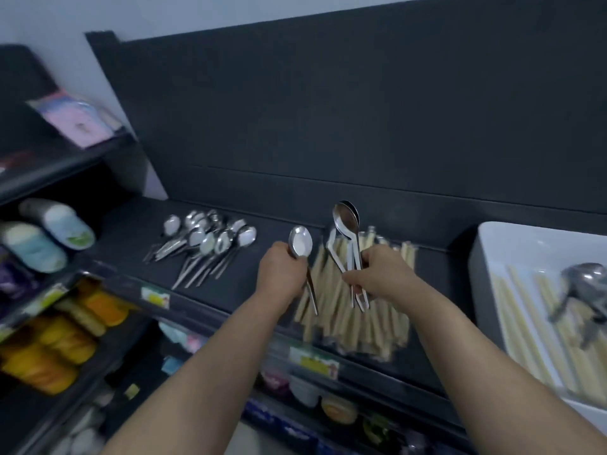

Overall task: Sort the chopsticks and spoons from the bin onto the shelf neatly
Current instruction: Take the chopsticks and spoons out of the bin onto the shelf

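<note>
Cutlery is being sorted, partway done: one spoon (300,243) clasped in the left grip (279,274), a spoon bunch (346,224) in the right grip (381,274), above shelf (131,231) piles (210,244), with chopsticks (525,310) and seemingly spoons (581,290) left in the bin (483,244).

On my left I see a side rack (65,165): pink packets (78,121) on top, pale bottles (56,223) lying on their sides beneath, and blurred orange packs (65,336) lower still. A dark back panel (328,110) fills the middle under a white wall (65,14). Low down, price labels (313,359) and small tubs (338,410) show, too blurred to read.
</note>
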The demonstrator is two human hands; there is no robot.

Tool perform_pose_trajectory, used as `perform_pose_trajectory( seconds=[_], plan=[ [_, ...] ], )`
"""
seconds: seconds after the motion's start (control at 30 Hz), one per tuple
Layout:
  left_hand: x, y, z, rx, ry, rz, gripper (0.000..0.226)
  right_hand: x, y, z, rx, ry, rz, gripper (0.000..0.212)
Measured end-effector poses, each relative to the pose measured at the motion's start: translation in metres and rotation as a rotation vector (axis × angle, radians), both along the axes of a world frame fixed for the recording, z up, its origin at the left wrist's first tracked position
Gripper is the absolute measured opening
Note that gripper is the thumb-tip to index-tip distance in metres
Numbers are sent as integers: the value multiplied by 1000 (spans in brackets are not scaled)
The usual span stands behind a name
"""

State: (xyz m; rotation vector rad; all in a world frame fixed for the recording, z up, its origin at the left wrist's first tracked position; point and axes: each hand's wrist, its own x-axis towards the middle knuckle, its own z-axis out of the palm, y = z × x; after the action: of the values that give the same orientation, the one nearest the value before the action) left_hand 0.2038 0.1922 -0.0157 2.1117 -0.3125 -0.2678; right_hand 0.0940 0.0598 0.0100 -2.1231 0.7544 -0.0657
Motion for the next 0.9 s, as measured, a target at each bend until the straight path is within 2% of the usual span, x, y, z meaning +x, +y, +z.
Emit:
perform_pose_trajectory(
  seconds=[0.1, 0.37, 0.6, 0.8, 0.9],
  plan=[
    [52, 64, -13, 39, 56, 9, 10, 61, 58, -16, 40, 26, 34, 7],
    [157, 172, -28, 219, -34, 31, 17, 178, 153, -45, 202, 104, 66, 12],
    [212, 189, -44, 313, -12, 36, 7, 249, 170, -61, 219, 103, 53, 3],
    [260, 184, -40, 414, -58, 43, 20, 304, 172, -74, 228, 73, 78, 5],
    [283, 181, -42, 420, -84, 30, 19, 326, 173, -79, 154, 38, 86, 6]
  ],
)
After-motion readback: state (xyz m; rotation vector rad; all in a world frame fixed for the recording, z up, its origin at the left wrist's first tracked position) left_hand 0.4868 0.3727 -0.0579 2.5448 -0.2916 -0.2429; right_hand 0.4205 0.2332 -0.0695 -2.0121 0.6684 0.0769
